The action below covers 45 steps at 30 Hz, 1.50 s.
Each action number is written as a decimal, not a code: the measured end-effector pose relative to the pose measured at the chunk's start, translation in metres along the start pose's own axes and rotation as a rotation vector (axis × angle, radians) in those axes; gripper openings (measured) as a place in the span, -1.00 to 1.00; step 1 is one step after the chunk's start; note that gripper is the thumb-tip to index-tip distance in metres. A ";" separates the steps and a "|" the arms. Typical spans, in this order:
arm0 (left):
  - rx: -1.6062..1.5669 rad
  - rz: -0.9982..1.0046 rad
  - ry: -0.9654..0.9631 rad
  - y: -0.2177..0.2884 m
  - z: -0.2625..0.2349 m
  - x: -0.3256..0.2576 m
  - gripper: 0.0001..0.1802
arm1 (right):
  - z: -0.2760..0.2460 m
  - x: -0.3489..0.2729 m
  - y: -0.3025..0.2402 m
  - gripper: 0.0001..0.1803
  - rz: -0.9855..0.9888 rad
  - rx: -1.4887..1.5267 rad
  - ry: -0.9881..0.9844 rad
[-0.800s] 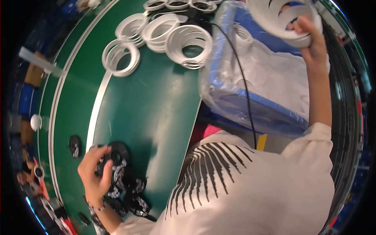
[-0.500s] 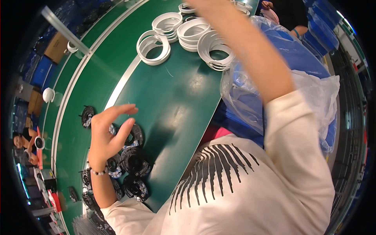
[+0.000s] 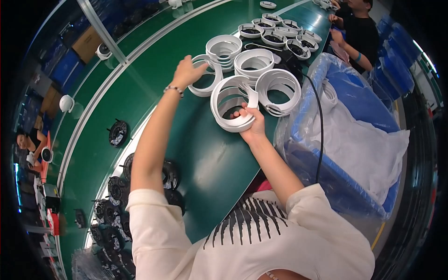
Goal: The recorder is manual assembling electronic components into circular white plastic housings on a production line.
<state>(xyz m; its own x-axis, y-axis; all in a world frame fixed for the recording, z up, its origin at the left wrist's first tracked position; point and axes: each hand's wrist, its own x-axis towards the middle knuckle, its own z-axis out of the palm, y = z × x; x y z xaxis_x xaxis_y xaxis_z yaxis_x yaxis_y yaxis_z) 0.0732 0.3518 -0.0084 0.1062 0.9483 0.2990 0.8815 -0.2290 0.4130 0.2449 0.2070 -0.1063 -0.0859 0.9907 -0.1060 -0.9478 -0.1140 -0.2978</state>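
Left hand (image 3: 187,74) was at a white ring stack (image 3: 204,93) inward from the worktop's (image 3: 205,151) near edge, fingers parted by its rim; contact couldn't be told. To its right, the right hand (image 3: 255,127) had fingers curled tight on the lower rim of a held ring stack (image 3: 227,123), tilted over the worktop. Risks: left stack could have tipped if bumped by that hand; held rings could have slid apart, gripped on one side only; a swing right could have knocked the stack by the near edge toward the bin. Counts: black discs (image 3: 118,133), ten-plus, overlapping, exact number unclear; ring stacks, five, one held; white-rimmed discs (image 3: 251,31) toward the far end, around ten; blue bin (image 3: 345,196), one.
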 end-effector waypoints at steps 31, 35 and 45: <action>-0.722 0.344 0.447 0.001 -0.049 0.020 -0.73 | 0.173 -0.031 -0.046 -0.40 -1.191 -0.464 -0.654; -0.118 1.018 0.377 0.088 -0.086 -0.005 -0.74 | 0.172 0.027 -0.072 -0.69 -0.872 -0.765 -0.466; 1.029 -1.068 0.322 -0.275 -0.223 -0.063 -0.81 | 0.143 0.069 -0.199 -0.82 -0.923 -1.389 -0.333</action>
<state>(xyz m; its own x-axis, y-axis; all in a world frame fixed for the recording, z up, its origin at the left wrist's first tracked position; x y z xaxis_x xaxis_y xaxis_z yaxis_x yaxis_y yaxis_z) -0.2784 0.3062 0.0512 -0.7532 0.4467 0.4829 0.4199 0.8915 -0.1699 0.3838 0.3085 0.0809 0.0723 0.7111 0.6993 0.2314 0.6701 -0.7053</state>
